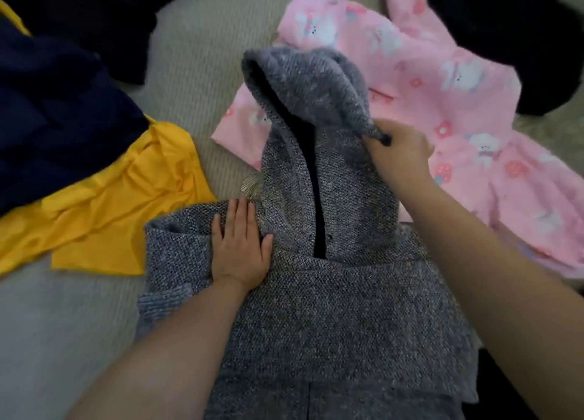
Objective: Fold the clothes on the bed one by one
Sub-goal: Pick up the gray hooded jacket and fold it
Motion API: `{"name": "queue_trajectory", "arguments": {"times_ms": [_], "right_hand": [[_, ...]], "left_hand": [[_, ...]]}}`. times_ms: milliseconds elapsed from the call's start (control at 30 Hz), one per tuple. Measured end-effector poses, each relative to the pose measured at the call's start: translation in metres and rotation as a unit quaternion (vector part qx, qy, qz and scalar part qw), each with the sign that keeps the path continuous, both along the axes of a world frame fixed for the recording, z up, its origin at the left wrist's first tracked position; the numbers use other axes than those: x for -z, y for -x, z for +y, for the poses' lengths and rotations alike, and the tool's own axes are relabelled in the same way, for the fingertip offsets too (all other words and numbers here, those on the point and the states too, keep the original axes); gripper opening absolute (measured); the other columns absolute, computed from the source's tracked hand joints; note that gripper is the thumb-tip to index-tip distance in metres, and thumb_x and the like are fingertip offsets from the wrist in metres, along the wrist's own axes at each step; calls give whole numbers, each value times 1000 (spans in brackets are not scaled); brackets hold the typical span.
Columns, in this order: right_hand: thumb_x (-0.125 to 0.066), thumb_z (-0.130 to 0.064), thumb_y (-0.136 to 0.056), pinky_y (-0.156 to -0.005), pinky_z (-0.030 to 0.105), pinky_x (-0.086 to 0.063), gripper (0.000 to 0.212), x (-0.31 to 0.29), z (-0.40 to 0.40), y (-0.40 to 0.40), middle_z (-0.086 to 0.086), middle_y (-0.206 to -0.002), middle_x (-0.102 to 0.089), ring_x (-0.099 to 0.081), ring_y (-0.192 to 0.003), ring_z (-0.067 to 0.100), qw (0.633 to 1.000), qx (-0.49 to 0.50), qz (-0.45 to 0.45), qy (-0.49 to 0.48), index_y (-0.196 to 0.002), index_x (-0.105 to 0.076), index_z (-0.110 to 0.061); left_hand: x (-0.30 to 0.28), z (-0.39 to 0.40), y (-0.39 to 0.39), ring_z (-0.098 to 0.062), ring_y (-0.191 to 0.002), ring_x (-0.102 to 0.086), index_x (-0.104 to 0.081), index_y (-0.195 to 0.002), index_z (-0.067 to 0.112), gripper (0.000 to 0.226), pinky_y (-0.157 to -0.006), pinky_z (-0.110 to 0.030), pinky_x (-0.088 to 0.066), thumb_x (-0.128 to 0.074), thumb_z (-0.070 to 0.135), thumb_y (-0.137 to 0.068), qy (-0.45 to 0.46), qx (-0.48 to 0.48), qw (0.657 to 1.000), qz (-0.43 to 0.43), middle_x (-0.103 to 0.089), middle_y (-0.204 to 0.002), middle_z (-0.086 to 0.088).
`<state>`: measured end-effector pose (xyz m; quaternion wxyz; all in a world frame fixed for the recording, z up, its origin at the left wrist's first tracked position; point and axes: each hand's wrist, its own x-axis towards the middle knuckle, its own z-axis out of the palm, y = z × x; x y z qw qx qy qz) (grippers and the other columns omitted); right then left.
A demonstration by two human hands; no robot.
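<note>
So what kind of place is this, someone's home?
Most likely a bedroom at home. Loose clothes lie on a beige ribbed bedspread: a grey knitted hoodie under the person's hands, a pink printed garment and a yellow one. No walls or furniture show, so that is a guess.

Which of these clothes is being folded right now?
The grey knitted hoodie: both hands are on it, unlike the pink printed garment and yellow cloth lying untouched beside it.

Bedroom: clothes-strewn bed (196,72)
</note>
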<state>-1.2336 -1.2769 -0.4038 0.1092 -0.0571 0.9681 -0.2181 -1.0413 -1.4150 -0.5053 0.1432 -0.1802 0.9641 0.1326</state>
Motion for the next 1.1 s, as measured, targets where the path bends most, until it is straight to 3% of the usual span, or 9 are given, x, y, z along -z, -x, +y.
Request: {"name": "queue_trajectory", "arguments": {"times_ms": [133,233,333,500,633,733,833,933,1100], "right_hand": [[-58,-3,-83,-93,36,-26,33,-15,38,-62,10,-102,-69,-54,-106,29,997,-67,30,-2,-112,-67,-18],[-56,16,-72,-98,50,-36,39,-24,69,-102,14,-105,-68,-55,-106,34,996,-79,29,41,-100,-71,-7],[-52,29,-62,-100,35,-30,41,-28,104,-146,21,-108,-64,-49,-107,27,992,-81,-11,93,-92,-70,7],[-48,35,-60,-104,42,-25,49,-26,150,-223,3,-118,-52,-36,-122,27,963,-156,-142,169,-91,-71,5],[-63,29,-53,-92,67,-35,49,-16,173,-267,15,-118,-59,-39,-121,48,960,-253,-101,70,-80,-76,-10],[-80,16,-45,-70,67,-47,45,-4,177,-293,20,-114,-63,-51,-109,53,954,-295,-57,-18,-77,-76,-16],[-87,5,-43,-66,61,-50,39,5,172,-307,20,-111,-65,-56,-104,51,954,-294,-9,-52,-75,-76,-15],[-85,4,-47,-69,63,-48,35,4,172,-311,21,-111,-65,-55,-104,52,961,-271,12,-43,-75,-75,-13],[-79,6,-56,-78,66,-45,35,4,172,-328,21,-119,-61,-51,-110,53,964,-259,36,-38,-86,-74,-10]], "left_hand": [[-1,-3,1,-22,-143,-4,-16,-144,3,73,-109,-36,10,-3,44,-85,-17,-8,1000,19,-12,-154,-11],[-15,-7,-5,-31,-140,-17,-23,-140,-6,59,-114,-36,-4,-23,24,-89,-122,-73,983,118,-21,-149,-22],[-35,-12,-26,-42,-133,-29,-30,-134,-14,44,-110,-33,-17,-37,-4,-92,-209,-150,947,195,-31,-141,-31],[-75,-7,-61,-37,-118,-46,-43,-127,-11,39,-94,-28,-28,-36,9,-95,-234,-140,939,211,-50,-126,-28],[-99,34,-88,-16,-105,-50,-53,-119,7,48,-89,-17,-40,-39,45,-92,-466,-232,853,35,-54,-117,-9],[-90,57,-110,-22,-116,-47,-44,-127,3,61,-101,-37,-38,-63,40,-82,-363,-267,888,-88,-50,-124,-5],[-79,66,-129,-33,-113,-50,-47,-125,2,50,-96,-43,-43,-63,29,-85,-280,-335,895,-94,-49,-129,-17],[-80,71,-138,-31,-113,-50,-42,-130,3,39,-95,-42,-44,-48,20,-95,-338,-406,847,-58,-48,-131,-15],[-86,56,-144,-22,-94,-56,-45,-113,7,18,-88,-36,-45,-37,8,-98,-558,-451,693,65,-56,-103,-6]]}}
